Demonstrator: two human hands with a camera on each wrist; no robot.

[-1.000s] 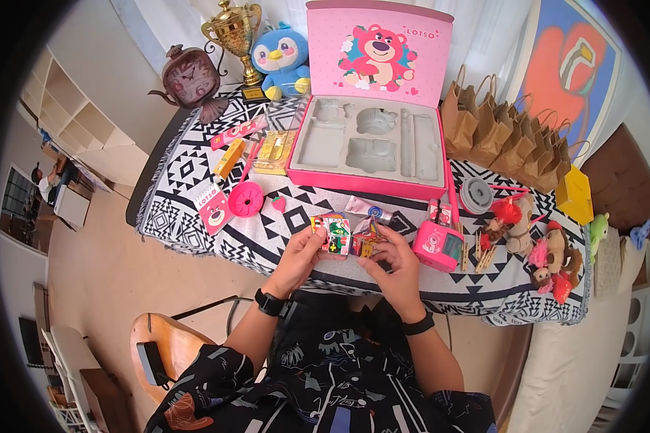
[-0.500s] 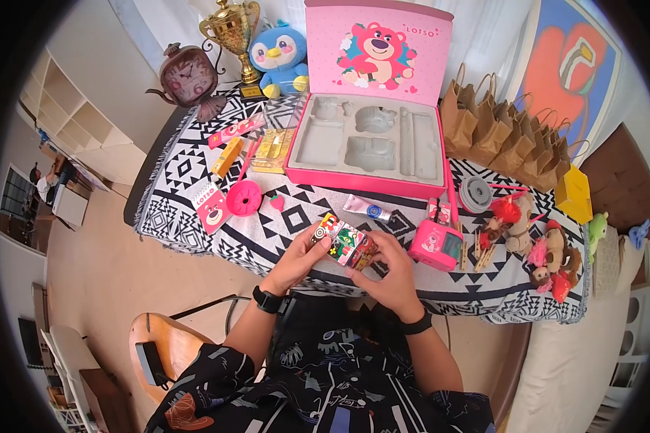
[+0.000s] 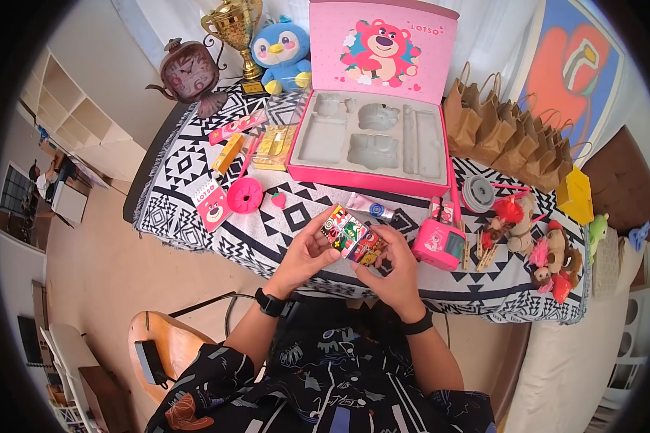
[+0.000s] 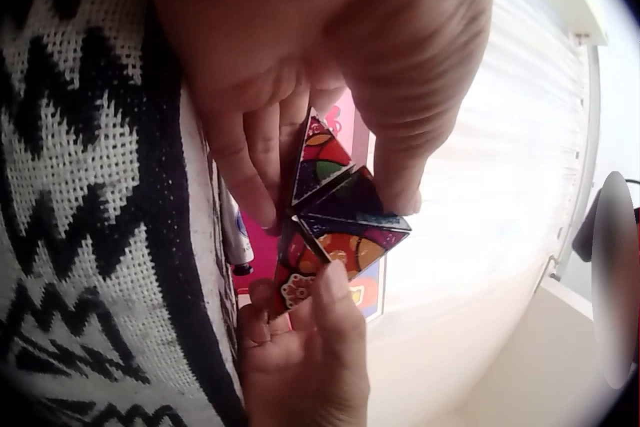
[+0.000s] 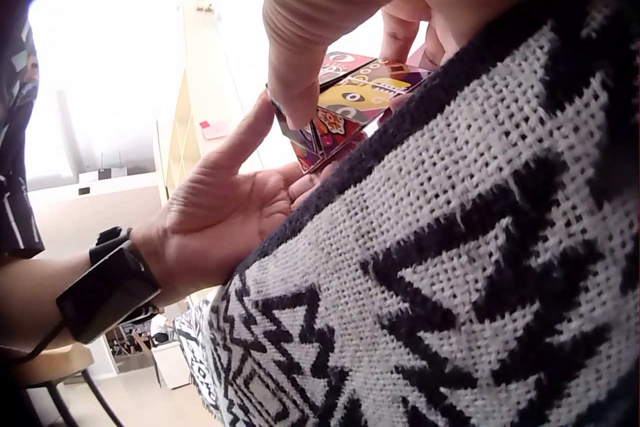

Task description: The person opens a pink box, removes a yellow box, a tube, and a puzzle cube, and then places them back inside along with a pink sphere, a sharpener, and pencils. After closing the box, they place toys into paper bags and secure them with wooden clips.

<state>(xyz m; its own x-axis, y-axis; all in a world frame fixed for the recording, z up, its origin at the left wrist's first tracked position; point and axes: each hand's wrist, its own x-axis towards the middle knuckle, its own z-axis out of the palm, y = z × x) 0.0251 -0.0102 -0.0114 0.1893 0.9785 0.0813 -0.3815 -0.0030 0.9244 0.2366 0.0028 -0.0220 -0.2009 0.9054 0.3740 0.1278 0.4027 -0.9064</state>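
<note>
Both hands hold a colourful folding puzzle cube point(image 3: 348, 234) close over the front of the table. My left hand point(image 3: 302, 252) grips its left side between thumb and fingers. On the other side, my right hand point(image 3: 396, 273) pinches the right end. In the left wrist view, the puzzle cube point(image 4: 335, 237) is partly unfolded into pointed triangular sections with gaps between them. The right thumb point(image 4: 335, 292) presses on its lower section there. Yellow, red and purple patterns show on the puzzle cube point(image 5: 355, 102) in the right wrist view.
Behind the hands stands an open pink Lotso box point(image 3: 368, 179) with a grey moulded insert. A tube point(image 3: 370, 206) lies just beyond the puzzle. A pink sharpener-like item point(image 3: 439, 244), clothespins point(image 3: 482, 256) and small plush toys point(image 3: 552, 263) sit right; a pink reel point(image 3: 244, 196) and notepad point(image 3: 213, 207) left.
The puzzle cube has been turned and refolded between the hands, with its patterned faces now tilted. The left fingers and thumb have shifted along it; the view has moved slightly.
</note>
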